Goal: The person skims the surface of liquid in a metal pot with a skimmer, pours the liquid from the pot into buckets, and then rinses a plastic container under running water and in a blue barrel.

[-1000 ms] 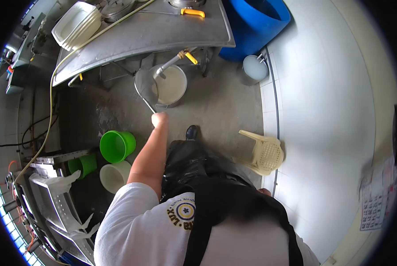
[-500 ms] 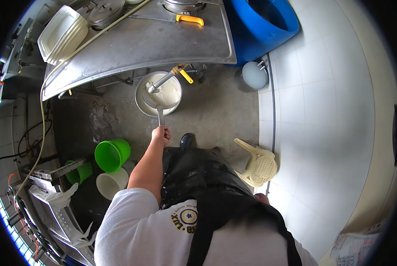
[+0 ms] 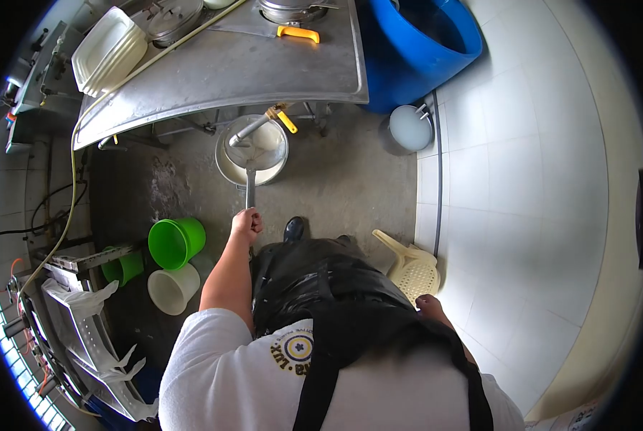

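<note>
My left hand point(image 3: 247, 224) is closed around the flat metal handle of a long-handled skimmer point(image 3: 250, 174). Its round head is over a metal pot point(image 3: 223, 167) on the floor; whether it touches the white creamy contents point(image 3: 268, 136) I cannot tell. Above the pot, a metal outlet pipe point(image 3: 248, 132) with a yellow lever valve point(image 3: 287, 122) slants down, its lower end over the skimmer head. My right hand point(image 3: 430, 307) hangs at my side near a cream plastic chair point(image 3: 416, 276), fingers curled, with nothing visible in them.
A steel table point(image 3: 228, 79) bears a long knife with a yellow handle point(image 3: 298, 34) and stacked white trays point(image 3: 109, 50). A blue barrel point(image 3: 425, 68) and a small bucket point(image 3: 410, 129) stand right. Green point(image 3: 176, 243) and white buckets point(image 3: 173, 289) lie left, beside a metal rack point(image 3: 84, 327).
The skimmer head has come up out of the white contents and now shows grey below the pipe. My right hand has moved forward into fuller view. My view has shifted slightly.
</note>
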Demonstrator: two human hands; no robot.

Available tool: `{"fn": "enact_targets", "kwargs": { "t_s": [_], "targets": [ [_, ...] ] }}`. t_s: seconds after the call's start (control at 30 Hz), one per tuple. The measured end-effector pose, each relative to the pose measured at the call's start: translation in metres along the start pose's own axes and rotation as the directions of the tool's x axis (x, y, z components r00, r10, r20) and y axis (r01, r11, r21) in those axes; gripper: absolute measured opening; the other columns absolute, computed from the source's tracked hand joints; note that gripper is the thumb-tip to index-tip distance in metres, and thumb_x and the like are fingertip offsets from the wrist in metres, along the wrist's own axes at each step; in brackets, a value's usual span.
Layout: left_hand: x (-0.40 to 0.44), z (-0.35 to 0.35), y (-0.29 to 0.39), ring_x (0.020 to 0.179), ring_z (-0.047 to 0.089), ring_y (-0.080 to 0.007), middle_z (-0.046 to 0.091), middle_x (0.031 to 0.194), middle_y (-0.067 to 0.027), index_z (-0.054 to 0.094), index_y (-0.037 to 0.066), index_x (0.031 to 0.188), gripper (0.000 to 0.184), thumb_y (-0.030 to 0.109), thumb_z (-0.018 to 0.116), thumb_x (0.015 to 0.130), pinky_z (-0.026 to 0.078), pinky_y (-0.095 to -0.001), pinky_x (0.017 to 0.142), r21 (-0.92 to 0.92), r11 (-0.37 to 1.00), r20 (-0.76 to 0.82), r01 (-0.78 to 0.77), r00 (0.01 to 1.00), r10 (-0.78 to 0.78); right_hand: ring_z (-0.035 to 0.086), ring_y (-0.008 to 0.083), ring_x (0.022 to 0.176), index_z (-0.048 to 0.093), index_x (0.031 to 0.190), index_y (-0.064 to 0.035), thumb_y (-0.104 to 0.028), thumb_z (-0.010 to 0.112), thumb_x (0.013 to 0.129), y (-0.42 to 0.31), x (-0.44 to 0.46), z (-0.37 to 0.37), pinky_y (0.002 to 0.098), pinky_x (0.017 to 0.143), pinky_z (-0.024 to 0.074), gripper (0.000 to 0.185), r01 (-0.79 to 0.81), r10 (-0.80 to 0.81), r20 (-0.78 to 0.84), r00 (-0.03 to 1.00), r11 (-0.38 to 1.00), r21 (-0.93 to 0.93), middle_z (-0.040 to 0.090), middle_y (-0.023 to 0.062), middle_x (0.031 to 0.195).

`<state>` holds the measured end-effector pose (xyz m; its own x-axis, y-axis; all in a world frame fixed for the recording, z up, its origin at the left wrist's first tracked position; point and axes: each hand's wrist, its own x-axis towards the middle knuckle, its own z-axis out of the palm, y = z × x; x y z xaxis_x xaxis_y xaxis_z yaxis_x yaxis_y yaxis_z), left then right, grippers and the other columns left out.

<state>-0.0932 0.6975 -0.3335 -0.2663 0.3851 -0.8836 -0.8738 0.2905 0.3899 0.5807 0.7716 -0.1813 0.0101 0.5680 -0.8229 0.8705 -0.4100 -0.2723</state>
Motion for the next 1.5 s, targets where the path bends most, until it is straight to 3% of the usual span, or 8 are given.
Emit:
{"fn": "enact_targets", "kwargs": {
  "t_s": [0.57,0.87,0.93,1.0,1.1,1.17,1.33,1.5],
  "targets": [
    [-0.174,0.045,-0.042,0.051,0.044,-0.0113,0.048,0.066,-0.0007,0.055,0.005,0.084,0.019,0.017,0.057,0.099,0.035,-0.0275,0.043,0.201,0.972,-0.018,0.123,0.992,-0.122,0.070,0.0233,0.063,0.069,0.100,0.0031,-0.026,0.064,0.093,0.113,0.054,-0.036,0.0359,0.052,0.0552,0.030,-0.053,0.055,-0.010,0.998,0.986,0.157,0.067,0.0119,0.079],
    [-0.179,0.278,-0.032,0.053,0.048,-0.0054,0.057,0.073,0.0021,0.060,0.003,0.099,0.022,0.023,0.051,0.105,0.034,-0.0226,0.041,0.536,0.816,0.250,0.215,0.883,-0.397,0.070,0.0255,0.074,0.071,0.090,0.0020,-0.038,0.060,0.096,-0.145,0.128,-0.073,0.0418,0.069,0.0522,0.042,0.540,-0.539,-0.116,0.834,0.841,-0.025,0.070,0.0152,0.076],
    [-0.157,0.338,-0.039,0.051,0.047,-0.0058,0.059,0.075,0.0011,0.061,0.004,0.103,0.029,0.030,0.049,0.107,0.035,-0.0231,0.041,0.571,0.788,0.410,0.230,0.751,-0.517,0.069,0.0234,0.085,0.068,0.107,-0.0033,-0.037,0.062,0.098,-0.235,0.125,-0.079,0.0414,0.074,0.0535,0.035,0.105,-0.338,0.154,0.929,0.636,0.765,0.071,0.0098,0.102],
    [-0.151,0.395,-0.043,0.050,0.047,-0.0060,0.061,0.076,0.0006,0.062,0.003,0.105,0.035,0.035,0.048,0.108,0.035,-0.0236,0.042,0.617,0.759,0.469,0.209,0.677,-0.567,0.067,0.0214,0.084,0.064,0.106,-0.0054,-0.024,0.064,0.094,-0.312,0.128,-0.100,0.0423,0.072,0.0527,0.022,-0.227,-0.342,0.357,0.869,0.366,0.903,0.067,0.0103,0.103],
    [-0.164,0.456,-0.010,0.047,0.045,-0.0063,0.062,0.076,-0.0004,0.063,0.002,0.109,0.048,0.047,0.047,0.108,0.036,-0.0239,0.043,0.859,0.506,0.418,-0.083,0.684,-0.598,0.065,0.0226,0.080,0.060,0.100,-0.0085,-0.019,0.067,0.089,-0.316,0.263,-0.120,0.0424,0.067,0.0526,0.016,-0.123,-0.336,0.245,0.910,0.347,0.930,0.065,0.0111,0.097],
    [-0.151,0.476,0.017,0.048,0.046,-0.0065,0.062,0.075,-0.0007,0.064,0.002,0.115,0.054,0.053,0.049,0.106,0.037,-0.0241,0.043,0.816,0.397,0.568,-0.419,0.705,-0.424,0.065,0.0239,0.072,0.059,0.095,-0.0107,-0.012,0.066,0.086,-0.328,0.279,-0.168,0.0417,0.057,0.0511,0.011,-0.016,-0.233,0.111,0.966,0.377,0.926,0.065,0.0111,0.088],
    [-0.116,0.469,0.095,0.057,0.051,-0.0069,0.063,0.078,-0.0022,0.065,0.002,0.119,0.046,0.045,0.056,0.105,0.042,-0.0257,0.051,0.757,0.454,0.596,-0.469,0.781,-0.187,0.060,0.0199,0.063,0.064,0.109,-0.0072,-0.037,0.066,0.098,-0.386,0.325,-0.290,0.0381,0.055,0.0557,0.032,-0.026,0.050,-0.032,0.998,0.857,0.515,0.062,0.0066,0.085],
    [-0.139,0.465,0.162,0.070,0.057,-0.0078,0.066,0.084,-0.0034,0.065,0.000,0.120,0.038,0.034,0.061,0.103,0.048,-0.0260,0.064,0.717,0.382,0.604,-0.583,0.793,0.075,0.070,0.0137,0.075,0.061,0.132,-0.0045,-0.025,0.063,0.102,-0.533,0.132,-0.414,0.0272,0.060,0.0553,0.036,0.618,-0.444,-0.447,0.777,0.676,0.402,0.070,0.0077,0.106]
  ]
}}
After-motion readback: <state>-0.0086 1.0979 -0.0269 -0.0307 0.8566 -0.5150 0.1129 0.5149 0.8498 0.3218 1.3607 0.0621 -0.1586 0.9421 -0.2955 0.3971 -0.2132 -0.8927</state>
